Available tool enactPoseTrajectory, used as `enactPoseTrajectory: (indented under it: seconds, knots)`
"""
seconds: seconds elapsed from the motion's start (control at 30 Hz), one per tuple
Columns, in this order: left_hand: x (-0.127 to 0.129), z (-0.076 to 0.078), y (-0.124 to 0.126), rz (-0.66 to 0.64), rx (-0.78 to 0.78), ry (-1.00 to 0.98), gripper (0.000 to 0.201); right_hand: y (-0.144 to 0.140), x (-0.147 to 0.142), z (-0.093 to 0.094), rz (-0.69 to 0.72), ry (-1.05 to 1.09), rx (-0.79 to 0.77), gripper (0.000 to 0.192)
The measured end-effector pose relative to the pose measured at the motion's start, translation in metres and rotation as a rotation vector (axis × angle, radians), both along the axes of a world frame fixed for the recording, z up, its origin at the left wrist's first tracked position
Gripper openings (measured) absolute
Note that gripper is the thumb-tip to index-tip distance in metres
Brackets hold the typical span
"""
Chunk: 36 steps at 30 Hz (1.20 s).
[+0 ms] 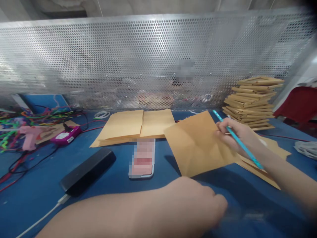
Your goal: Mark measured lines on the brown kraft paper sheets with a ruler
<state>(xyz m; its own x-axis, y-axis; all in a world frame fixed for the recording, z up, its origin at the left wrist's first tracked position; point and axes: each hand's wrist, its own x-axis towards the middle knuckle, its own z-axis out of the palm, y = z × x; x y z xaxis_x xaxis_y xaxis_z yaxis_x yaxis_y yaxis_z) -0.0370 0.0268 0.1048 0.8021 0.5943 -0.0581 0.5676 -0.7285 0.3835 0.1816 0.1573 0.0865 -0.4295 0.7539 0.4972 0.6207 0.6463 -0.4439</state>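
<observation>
Two hands are in my view: the right hand (235,135) pinches a brown paper sheet (198,143) and a blue pencil (236,139), lifted just over the blue surface (104,205). The left hand (195,201) is curled shut on nothing I can see, near a phone (142,158).
</observation>
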Motion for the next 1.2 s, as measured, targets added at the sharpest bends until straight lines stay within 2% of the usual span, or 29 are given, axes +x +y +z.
enactPoseTrajectory:
  seconds: [0.13,0.3,0.37,0.47,0.5,0.6,0.67,0.73,0.83,0.9,1.0,1.1,1.2]
  knots:
    - [-0.001,-0.002,-0.002,0.013,-0.068,-0.050,0.026,-0.022,0.018,-0.009,-0.135,0.012,-0.138,0.028]
    - [0.011,-0.006,0.009,-0.023,-0.118,0.021,0.020,-0.050,0.055,-0.045,-0.244,0.036,-0.341,0.030]
    - [0.018,-0.015,0.017,-0.015,-0.132,0.052,0.019,-0.059,0.072,-0.063,-0.261,0.123,-0.412,0.031]
    - [0.027,-0.036,0.033,0.064,-0.144,0.022,0.030,-0.070,0.093,-0.083,-0.259,0.207,-0.535,0.029]
    - [0.029,-0.044,0.038,0.094,-0.130,0.001,0.034,-0.074,0.097,-0.087,-0.231,0.223,-0.582,0.029]
    - [0.033,-0.064,0.050,0.140,-0.076,-0.013,0.035,-0.083,0.099,-0.095,-0.233,0.223,-0.578,0.027]
    - [0.034,-0.073,0.051,0.171,-0.011,-0.019,0.039,-0.086,0.094,-0.096,-0.249,0.171,-0.527,0.026]
    - [0.035,-0.079,0.044,0.205,0.068,-0.022,0.053,-0.086,0.090,-0.095,-0.267,0.110,-0.455,0.025]
    - [0.038,-0.083,0.021,0.230,0.221,0.054,0.068,-0.084,0.086,-0.093,-0.315,0.034,-0.359,0.022]
    - [0.042,-0.085,0.004,0.227,0.234,0.169,0.072,-0.083,0.083,-0.090,-0.330,0.015,-0.357,0.022]
    - [0.047,-0.090,-0.014,0.169,0.209,0.296,0.050,-0.085,0.072,-0.081,-0.348,0.081,-0.335,0.022]
    - [0.049,-0.100,-0.019,0.124,0.228,0.304,0.046,-0.087,0.058,-0.066,-0.366,0.170,-0.301,0.019]
    - [0.049,-0.111,-0.017,0.124,0.292,0.265,0.045,-0.084,0.048,-0.048,-0.324,0.184,-0.291,0.016]
